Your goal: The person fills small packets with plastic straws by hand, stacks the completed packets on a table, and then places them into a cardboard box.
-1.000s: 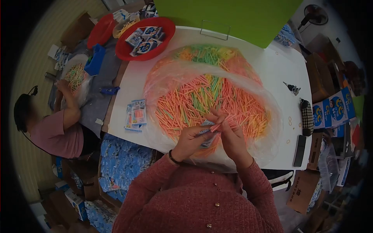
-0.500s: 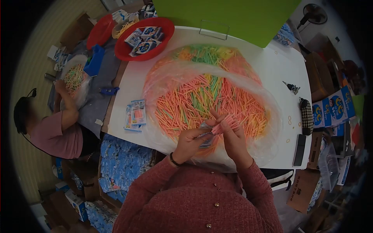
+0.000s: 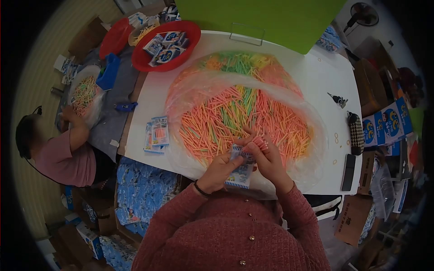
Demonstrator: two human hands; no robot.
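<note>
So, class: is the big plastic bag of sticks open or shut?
Open: the plastic bag is spread wide, its pink, yellow and green sticks lying uncovered.

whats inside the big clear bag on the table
The bag holds thin sticks, mostly pink, with yellow and green among them; the far part shows hazily through the plastic. Lower layers are buried, and the left hand and right hand hide some near sticks.

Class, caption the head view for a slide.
Over a bag of sticks, left hand holds a packet, right hand a pink bunch.
</note>
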